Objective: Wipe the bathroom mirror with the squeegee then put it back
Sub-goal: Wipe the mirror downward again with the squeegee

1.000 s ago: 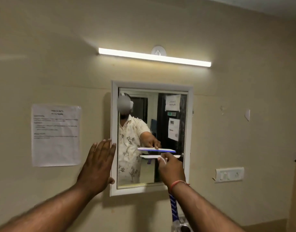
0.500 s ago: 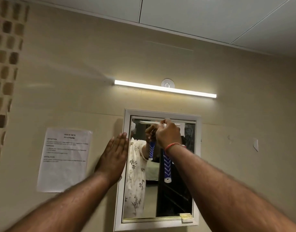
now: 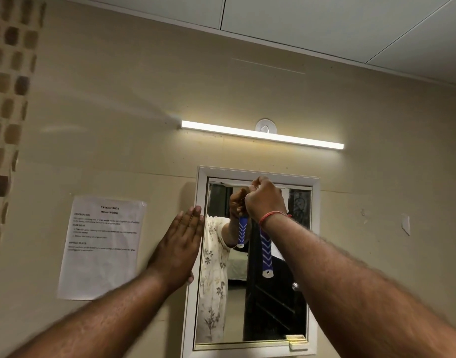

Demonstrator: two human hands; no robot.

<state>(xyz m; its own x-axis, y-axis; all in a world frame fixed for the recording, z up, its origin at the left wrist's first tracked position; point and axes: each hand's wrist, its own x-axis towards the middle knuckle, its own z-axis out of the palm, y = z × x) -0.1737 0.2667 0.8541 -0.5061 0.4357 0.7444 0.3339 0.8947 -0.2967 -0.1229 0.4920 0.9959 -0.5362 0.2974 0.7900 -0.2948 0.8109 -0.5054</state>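
A beige wall (image 3: 123, 104) fills the view, meeting white ceiling panels (image 3: 325, 19) above. A lit tube light (image 3: 263, 134) runs across it, slightly tilted, with a small round white fitting (image 3: 266, 127) just above its middle. At far left runs a strip of brown mosaic tiles (image 3: 7, 104). A printed paper notice (image 3: 103, 246) is stuck lower left; its small text is mostly unreadable.

- mirror (image 3: 250, 306): glossy glass, smooth white frame (plastic, by the look)
- squeegee (image 3: 266, 251): blue handle, white chevrons, looks rubbery
- notice (image 3: 103, 246): matt paper
- wall (image 3: 118, 99): smooth, slightly sheened
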